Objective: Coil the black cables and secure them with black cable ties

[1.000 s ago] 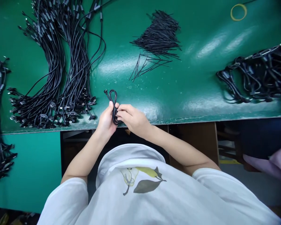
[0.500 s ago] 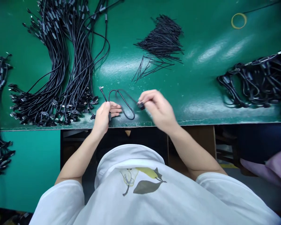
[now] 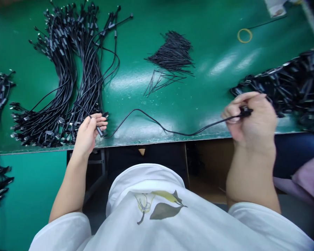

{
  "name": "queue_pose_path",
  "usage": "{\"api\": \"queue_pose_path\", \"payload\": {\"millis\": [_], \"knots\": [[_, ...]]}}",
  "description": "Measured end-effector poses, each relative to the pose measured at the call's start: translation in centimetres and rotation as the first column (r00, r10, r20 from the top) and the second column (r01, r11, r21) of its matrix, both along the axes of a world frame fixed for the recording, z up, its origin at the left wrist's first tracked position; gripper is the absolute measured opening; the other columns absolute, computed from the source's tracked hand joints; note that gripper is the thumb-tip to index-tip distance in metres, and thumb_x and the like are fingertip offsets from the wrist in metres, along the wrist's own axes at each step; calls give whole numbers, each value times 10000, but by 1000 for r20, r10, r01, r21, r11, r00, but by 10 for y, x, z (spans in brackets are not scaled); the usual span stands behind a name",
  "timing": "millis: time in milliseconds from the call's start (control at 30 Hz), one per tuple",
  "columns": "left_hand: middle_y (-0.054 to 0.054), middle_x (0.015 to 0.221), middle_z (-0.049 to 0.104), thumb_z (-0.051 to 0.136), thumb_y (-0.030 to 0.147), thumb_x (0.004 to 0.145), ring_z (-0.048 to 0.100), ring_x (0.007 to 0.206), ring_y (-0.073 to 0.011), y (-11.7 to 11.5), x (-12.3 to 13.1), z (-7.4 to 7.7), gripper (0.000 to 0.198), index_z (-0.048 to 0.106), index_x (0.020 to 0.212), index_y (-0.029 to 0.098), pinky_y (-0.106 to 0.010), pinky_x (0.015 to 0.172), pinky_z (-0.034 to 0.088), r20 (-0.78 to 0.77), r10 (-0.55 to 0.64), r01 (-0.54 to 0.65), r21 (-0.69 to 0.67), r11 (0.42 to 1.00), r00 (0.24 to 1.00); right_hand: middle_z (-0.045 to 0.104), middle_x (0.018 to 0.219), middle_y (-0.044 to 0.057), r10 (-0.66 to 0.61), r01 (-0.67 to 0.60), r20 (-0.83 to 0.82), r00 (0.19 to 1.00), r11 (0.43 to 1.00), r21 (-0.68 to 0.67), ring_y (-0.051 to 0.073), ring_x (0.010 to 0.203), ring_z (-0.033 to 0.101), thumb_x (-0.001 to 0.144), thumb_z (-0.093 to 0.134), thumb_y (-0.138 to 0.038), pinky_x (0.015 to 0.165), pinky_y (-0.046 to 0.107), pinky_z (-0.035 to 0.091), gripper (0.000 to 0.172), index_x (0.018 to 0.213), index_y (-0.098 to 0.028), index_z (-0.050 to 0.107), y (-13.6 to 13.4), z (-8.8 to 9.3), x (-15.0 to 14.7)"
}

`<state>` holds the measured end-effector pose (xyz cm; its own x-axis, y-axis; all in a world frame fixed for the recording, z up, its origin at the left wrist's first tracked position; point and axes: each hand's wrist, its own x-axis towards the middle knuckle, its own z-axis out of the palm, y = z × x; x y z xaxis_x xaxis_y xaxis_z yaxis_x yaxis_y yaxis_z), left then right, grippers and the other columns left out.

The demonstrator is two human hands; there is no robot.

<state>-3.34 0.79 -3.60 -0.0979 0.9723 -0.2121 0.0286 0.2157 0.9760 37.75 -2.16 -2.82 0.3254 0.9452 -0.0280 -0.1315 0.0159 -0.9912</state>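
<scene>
Now cable (image 3: 157, 122) strung between hands: left (image 3: 90, 134), right (image 3: 251, 116).

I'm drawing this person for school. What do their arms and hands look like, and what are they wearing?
Both arms are bare from the short white sleeves down. The left hand and the right hand wear no gloves, and no rings or watch show. The shirt is white, with a print on the chest: a pear outline, a yellow leaf and a grey-green leaf.
</scene>
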Motion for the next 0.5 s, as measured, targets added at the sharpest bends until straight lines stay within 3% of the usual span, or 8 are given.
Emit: {"api": "queue_pose_path", "payload": {"millis": [100, 167, 200, 233, 300, 367, 467, 500], "knots": [[-131, 1215, 647, 637, 427, 841, 651, 1071, -216, 0, 13, 8, 498, 565, 1261, 170, -377, 956, 509, -330, -161, 181, 30, 983, 930, 369, 470, -63, 215, -206, -118, 969, 975, 88, 74, 377, 271, 859, 621, -493, 376, 233, 153, 303, 719, -236, 540, -11, 29, -37], [-130, 1329, 590, 632, 427, 843, 576, 1206, -257, -4, 30, 21, 522, 555, 1305, 198, -433, 1045, 444, -547, -215, 314, 94, 945, 809, 451, 511, -64, 405, -387, -130, 905, 911, 143, 58, 376, 325, 878, 603, -487, 349, 204, 201, 298, 771, -213, 554, -7, 50, -68], [-124, 1349, 578, 614, 438, 855, 556, 1227, -263, -8, 39, 30, 500, 571, 1297, 209, -431, 1044, 442, -578, -229, 369, 137, 919, 783, 492, 549, -56, 480, -461, -124, 869, 874, 154, 52, 395, 364, 895, 577, -500, 355, 191, 245, 317, 791, -201, 554, -2, 58, -83], [-119, 1332, 590, 592, 458, 867, 569, 1197, -262, -14, 48, 40, 474, 596, 1274, 215, -411, 1000, 473, -546, -261, 414, 176, 893, 796, 524, 592, -46, 540, -523, -109, 834, 838, 155, 49, 425, 408, 907, 554, -516, 375, 180, 296, 339, 807, -192, 551, 4, 65, -97], [-111, 1139, 679, 584, 486, 873, 658, 941, -218, -26, 64, 59, 429, 648, 1194, 208, -328, 781, 545, -322, -412, 482, 180, 857, 852, 569, 683, -25, 621, -607, -68, 781, 780, 155, 51, 505, 486, 909, 537, -545, 441, 171, 391, 371, 836, -182, 546, 17, 73, -119], [-61, 835, 698, 642, 446, 851, 605, 605, -131, -36, 77, 73, 321, 684, 1052, 199, -238, 534, 484, -68, -484, 489, 116, 865, 872, 615, 824, 6, 634, -622, -20, 773, 763, 173, 69, 628, 564, 907, 529, -561, 537, 182, 472, 379, 937, -184, 555, 24, 71, -136], [10, 651, 616, 705, 336, 825, 496, 466, -69, -37, 85, 83, 150, 659, 879, 203, -179, 424, 386, 177, -318, 303, 108, 947, 931, 618, 1128, 78, 583, -585, 83, 808, 776, 238, 132, 930, 633, 919, 476, -594, 741, 247, 542, 489, 1229, -216, 488, 16, 49, -156], [14, 658, 610, 714, 315, 819, 512, 487, -68, -35, 84, 85, 134, 648, 855, 205, -171, 439, 402, 246, -246, 220, 132, 967, 937, 612, 1172, 91, 607, -623, 146, 781, 742, 246, 150, 1000, 631, 916, 481, -595, 791, 267, 543, 537, 1303, -223, 447, 8, 39, -161]]}}
